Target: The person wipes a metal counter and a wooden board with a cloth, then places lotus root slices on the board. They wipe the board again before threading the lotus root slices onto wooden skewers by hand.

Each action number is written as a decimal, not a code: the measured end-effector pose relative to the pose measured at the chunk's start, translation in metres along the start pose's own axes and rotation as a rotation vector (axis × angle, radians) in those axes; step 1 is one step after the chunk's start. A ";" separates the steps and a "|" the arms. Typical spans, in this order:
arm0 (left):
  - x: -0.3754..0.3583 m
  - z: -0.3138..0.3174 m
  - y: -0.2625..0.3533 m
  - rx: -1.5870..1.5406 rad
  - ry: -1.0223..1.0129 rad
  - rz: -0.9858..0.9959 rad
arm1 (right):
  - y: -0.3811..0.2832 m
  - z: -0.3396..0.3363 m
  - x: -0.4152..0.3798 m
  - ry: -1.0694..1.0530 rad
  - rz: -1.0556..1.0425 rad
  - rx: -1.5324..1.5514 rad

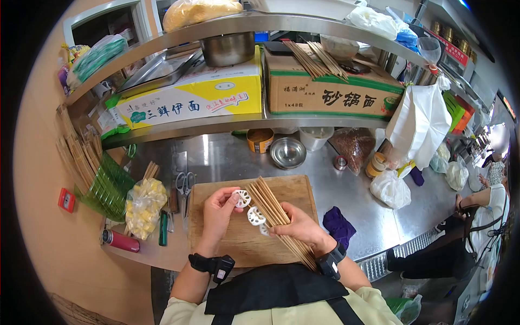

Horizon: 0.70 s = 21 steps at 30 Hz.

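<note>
My left hand (221,208) pinches a round white lotus root slice (242,199) with holes through it, over the left part of a wooden cutting board (216,249). A bundle of bamboo skewers (265,197) is gripped in my right hand (299,226), slanting from upper left down toward my apron. More lotus root slices (255,216) show at the left side of the bundle, close by the right fingertips. The held slice is just left of the upper part of the skewers.
Left of the board lie scissors (185,187), a bag of yellow pieces (145,206) and a red bottle (120,240). A purple cloth (339,225) is at the right. Behind stand a metal bowl (288,153) and a low shelf (216,127) with boxes. A person (482,216) sits far right.
</note>
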<state>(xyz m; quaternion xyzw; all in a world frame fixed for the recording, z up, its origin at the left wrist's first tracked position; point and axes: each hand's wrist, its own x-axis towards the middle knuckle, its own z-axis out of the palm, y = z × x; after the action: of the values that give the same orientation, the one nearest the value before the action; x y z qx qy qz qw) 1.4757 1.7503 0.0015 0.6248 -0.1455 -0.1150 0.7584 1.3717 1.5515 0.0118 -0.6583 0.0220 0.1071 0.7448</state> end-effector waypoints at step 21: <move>-0.009 0.030 -0.008 0.249 -0.089 0.036 | -0.006 -0.016 -0.012 0.056 -0.061 0.018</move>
<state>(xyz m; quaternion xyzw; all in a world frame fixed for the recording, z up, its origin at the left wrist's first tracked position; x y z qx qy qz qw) 1.4561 1.7246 -0.0017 0.7057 -0.2032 -0.1098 0.6698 1.3633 1.5332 0.0174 -0.6547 0.0238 0.0659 0.7526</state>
